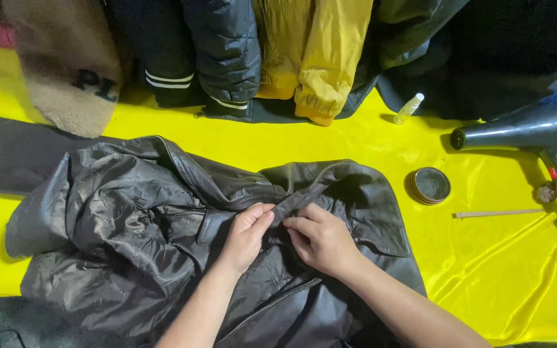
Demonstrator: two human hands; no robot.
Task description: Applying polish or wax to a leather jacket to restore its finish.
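A dark grey leather jacket [130,238] lies spread on a bright yellow cloth [498,270], its shiny lining turned out on the left and a zip running down near the bottom middle. My left hand [246,233] and my right hand [320,240] meet at the jacket's collar area. Both pinch a narrow fold or strap of the leather [294,205] between thumb and fingers, knuckles almost touching.
Several jackets hang along the back: tan fleece [66,64], dark puffer [224,51], yellow one [317,58]. On the right lie a dark hair dryer [536,132], a round tin [430,185], a thin wooden stick [498,213] and a small white bottle [409,108].
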